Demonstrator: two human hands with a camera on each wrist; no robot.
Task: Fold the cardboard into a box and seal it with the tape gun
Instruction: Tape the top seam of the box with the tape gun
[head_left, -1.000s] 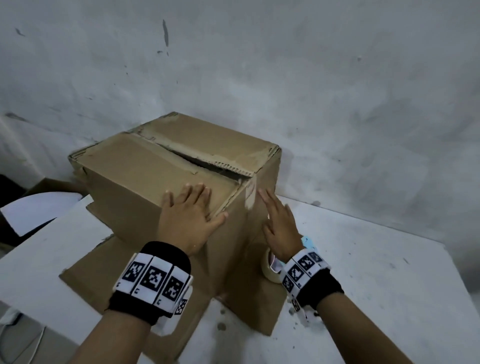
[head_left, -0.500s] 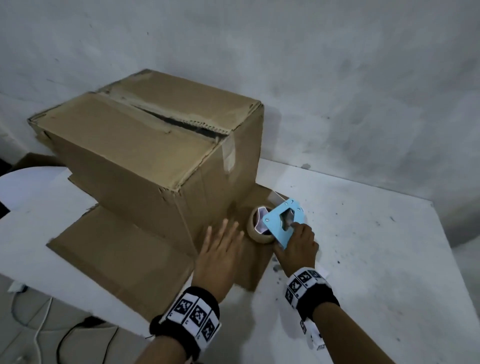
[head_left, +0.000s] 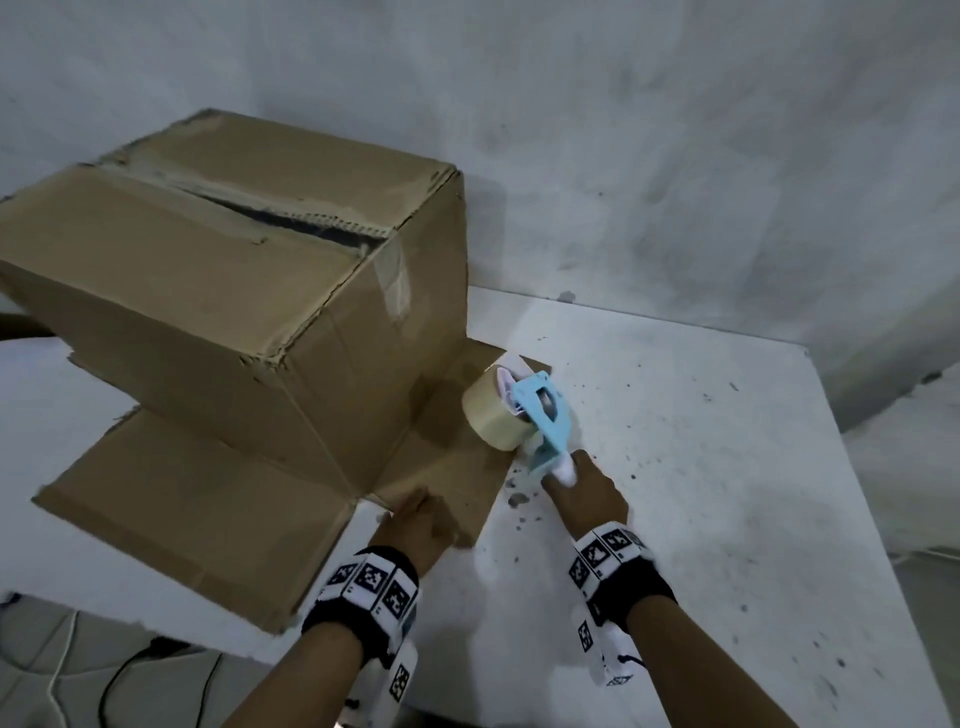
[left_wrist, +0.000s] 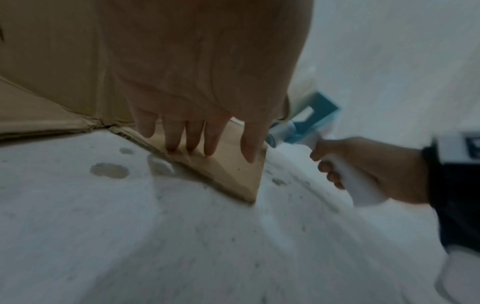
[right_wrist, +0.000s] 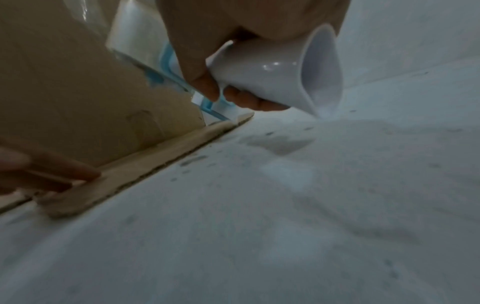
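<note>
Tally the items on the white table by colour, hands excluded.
Brown: 1, the folded brown cardboard box with its flaps spread flat on the white table.
Blue and white: 1, the light blue tape gun with white handle, gripped by the right hand.
Beige: 1, the tape roll mounted on it.
Total: 3

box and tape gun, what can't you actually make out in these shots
- Inside of the box: head view, the top flaps leave only a dark slit.
- Its far sides: head view, hidden by the box itself.
- Tape gun blade: head view, too small; wrist views blurred.
- Left hand pressing or only touching the flap: blurred.
</note>
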